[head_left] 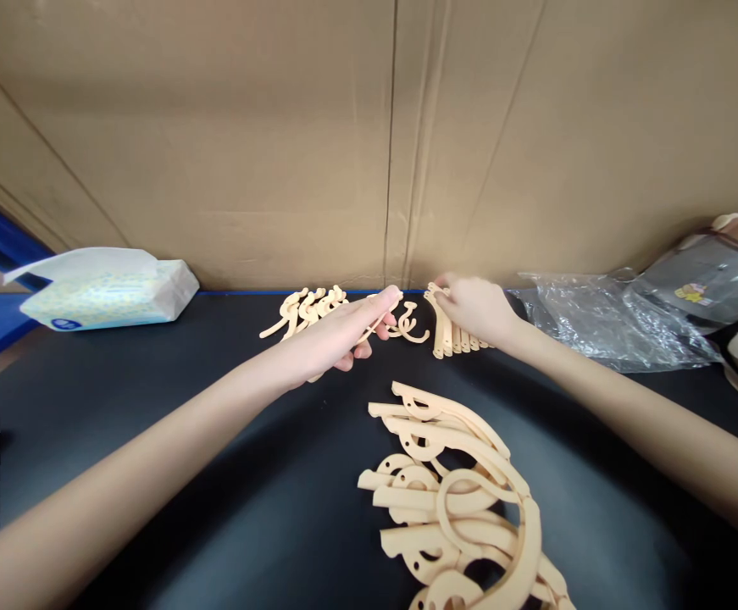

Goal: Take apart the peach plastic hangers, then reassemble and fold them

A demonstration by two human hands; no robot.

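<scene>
While my left grip [341, 334] is closed around a thin cream piece [373, 327], my right grip [479, 307] rests at the far ends of a row of slim cream bars [448, 337]; whether its fingers have pinched one, I cannot tell. The row lies on the black table [267, 491], just right of a few loose curved hooks [415, 336], and a cluster of similar hooks [308, 307] lies to the left, partly behind my left grip. I take the step to be drawing one bar from the row, and doing it well probably means pinching a single bar by its end and lifting it straight up, since dragging could skew its neighbours. My left grip should hold its piece lightly, because something so thin could twist under a hard squeeze, and it should avoid brushing the loose hooks. My forearms ought to clear the heap of hanger-like pieces [470, 500] nearer me; they overlap and would likely slide if bumped.
</scene>
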